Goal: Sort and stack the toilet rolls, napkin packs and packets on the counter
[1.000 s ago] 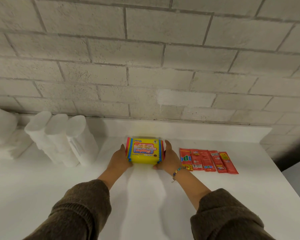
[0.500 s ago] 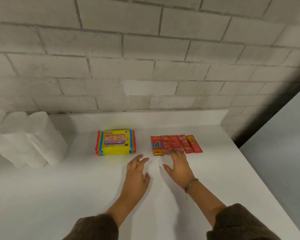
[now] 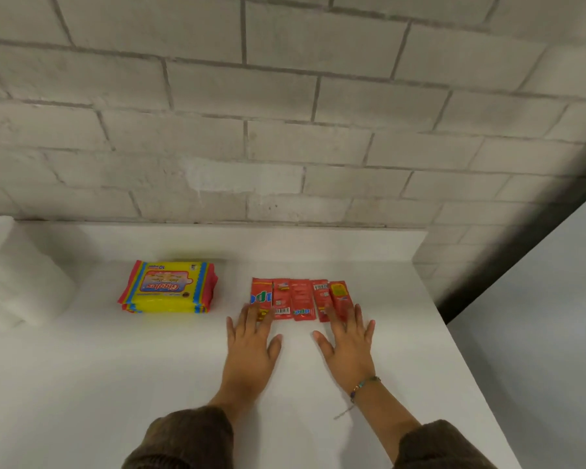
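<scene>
Several red packets (image 3: 300,299) lie side by side in a row on the white counter (image 3: 115,384). My left hand (image 3: 252,346) lies flat with straight fingers, its fingertips on the near edge of the leftmost packets. My right hand (image 3: 347,343) lies flat the same way, its fingertips on the rightmost packets. A stack of yellow napkin packs (image 3: 170,291) with red and blue edges sits to the left of the packets, apart from both hands. White toilet rolls (image 3: 17,282) stand at the far left, partly cut off by the frame.
A grey brick wall (image 3: 285,130) rises behind the counter's raised white back lip. The counter's right edge (image 3: 454,350) runs diagonally, with a drop to a grey floor beyond it.
Both hands let go of the napkin packs, moved right, and now rest flat against the near ends of the red packets. The view has swung to the right.
</scene>
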